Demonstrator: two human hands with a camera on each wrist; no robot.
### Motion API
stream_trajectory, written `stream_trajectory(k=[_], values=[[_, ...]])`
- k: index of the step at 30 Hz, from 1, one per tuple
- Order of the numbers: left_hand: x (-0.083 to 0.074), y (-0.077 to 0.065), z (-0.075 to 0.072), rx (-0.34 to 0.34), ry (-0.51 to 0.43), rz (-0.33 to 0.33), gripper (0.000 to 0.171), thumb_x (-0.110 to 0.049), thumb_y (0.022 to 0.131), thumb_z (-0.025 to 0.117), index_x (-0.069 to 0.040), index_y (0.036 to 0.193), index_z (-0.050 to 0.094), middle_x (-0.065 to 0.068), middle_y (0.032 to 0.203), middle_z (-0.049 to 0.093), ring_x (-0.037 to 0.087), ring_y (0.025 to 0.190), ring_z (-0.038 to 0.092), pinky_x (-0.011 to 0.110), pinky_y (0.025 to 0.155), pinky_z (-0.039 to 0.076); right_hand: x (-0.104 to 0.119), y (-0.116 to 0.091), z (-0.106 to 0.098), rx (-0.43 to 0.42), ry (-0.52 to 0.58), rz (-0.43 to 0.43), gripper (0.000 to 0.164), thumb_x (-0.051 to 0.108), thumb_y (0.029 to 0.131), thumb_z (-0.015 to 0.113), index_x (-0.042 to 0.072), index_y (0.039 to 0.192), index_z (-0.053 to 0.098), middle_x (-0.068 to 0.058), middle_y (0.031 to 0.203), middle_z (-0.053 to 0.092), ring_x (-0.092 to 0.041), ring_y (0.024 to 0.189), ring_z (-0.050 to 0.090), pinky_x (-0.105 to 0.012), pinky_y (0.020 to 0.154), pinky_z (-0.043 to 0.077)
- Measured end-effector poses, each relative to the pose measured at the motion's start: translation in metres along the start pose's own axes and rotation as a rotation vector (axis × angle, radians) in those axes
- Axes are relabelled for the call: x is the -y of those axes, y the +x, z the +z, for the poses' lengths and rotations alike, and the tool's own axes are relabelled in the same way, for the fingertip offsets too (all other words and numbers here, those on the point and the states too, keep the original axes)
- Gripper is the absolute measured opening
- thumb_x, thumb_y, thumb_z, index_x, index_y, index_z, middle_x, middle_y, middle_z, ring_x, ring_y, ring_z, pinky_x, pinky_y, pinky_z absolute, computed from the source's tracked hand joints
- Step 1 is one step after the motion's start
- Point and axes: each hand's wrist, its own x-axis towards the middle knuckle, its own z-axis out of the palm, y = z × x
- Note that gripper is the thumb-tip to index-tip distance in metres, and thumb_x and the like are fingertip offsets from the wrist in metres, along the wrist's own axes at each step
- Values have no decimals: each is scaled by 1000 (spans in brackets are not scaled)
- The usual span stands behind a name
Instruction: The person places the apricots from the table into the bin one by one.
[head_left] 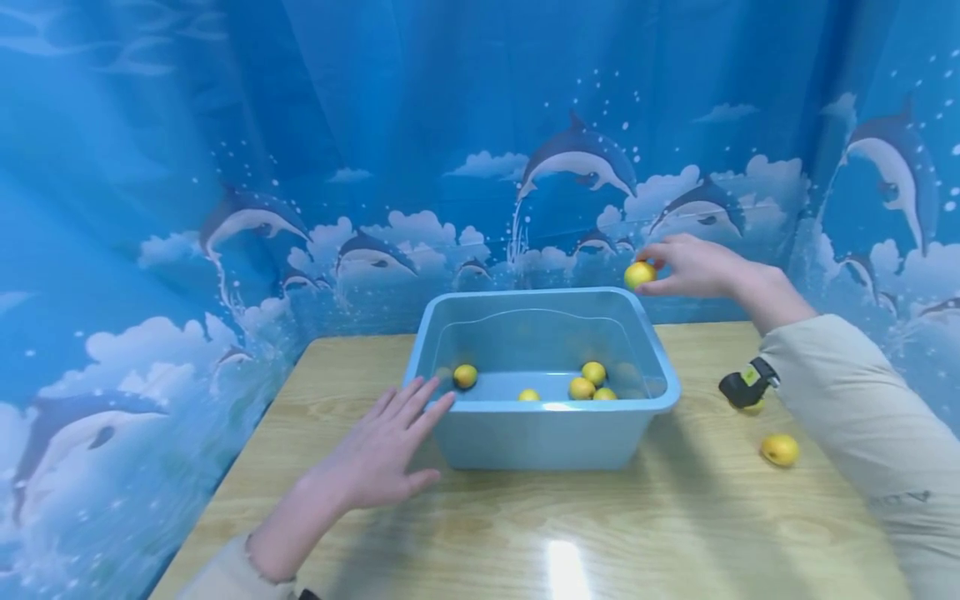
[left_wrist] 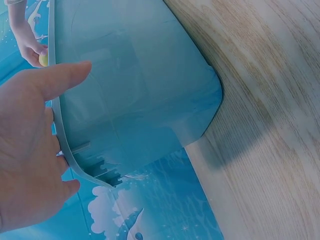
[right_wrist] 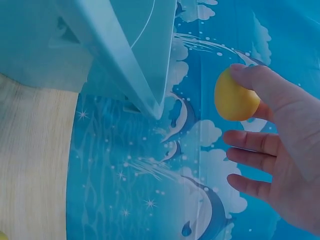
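Note:
My right hand [head_left: 693, 268] pinches a small yellow fruit [head_left: 640, 275] between thumb and index finger, above the back right corner of a blue plastic bin [head_left: 536, 437]. In the right wrist view the fruit [right_wrist: 236, 96] looks smooth and rounded, and the other fingers of the hand [right_wrist: 285, 145] stay off it. My left hand [head_left: 382, 450] lies at the front left of the bin with its fingers straight, fingertips right at the rim. The left wrist view shows that hand [left_wrist: 30, 145] beside the bin's rim [left_wrist: 62, 130]. Several yellow fruits [head_left: 465, 376] lie inside the bin.
On the wooden table [head_left: 360, 375], right of the bin, lies a yellow fruit [head_left: 780, 450]. Another yellow fruit [head_left: 752, 408] is partly hidden behind the black wrist camera [head_left: 750, 382]. A blue dolphin-print curtain [head_left: 420, 167] hangs behind and beside the table.

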Motion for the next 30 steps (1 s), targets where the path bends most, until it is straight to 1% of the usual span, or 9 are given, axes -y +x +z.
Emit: stream_trajectory(k=[9,15,19,25,30], values=[[-1,2,1,8,1,-6,91,-48,83,63,-18,151,10,7,155,1,31,140,8,52,110,11,6,8,8,34,19,13,55,40,86,63,3,126,53,-21,117,53,-37,108,47,-55,82,45],[-4,2,2,2,-5,-2,91,-48,83,64,-17,150,12,7,155,1,32,140,9,52,110,12,7,9,12,47,12,25,63,50,85,60,5,128,50,-22,122,50,-37,111,46,-57,84,44],[-4,2,2,-2,-14,6,91,-47,83,64,-16,150,11,8,155,1,32,140,9,53,110,12,3,4,13,44,6,39,62,49,86,60,5,128,51,-22,122,50,-38,112,45,-58,85,43],[-2,2,2,-20,-13,19,91,-46,83,65,-15,150,11,9,155,4,32,140,10,54,110,14,-5,-9,15,38,-3,54,55,40,87,61,3,127,51,-22,120,52,-39,111,44,-60,84,43],[-1,0,4,-31,-3,18,91,-47,83,64,-15,150,12,10,155,5,33,139,11,54,110,14,-13,-22,19,22,-6,29,58,43,88,59,0,125,52,-22,116,54,-40,109,46,-58,83,43]])
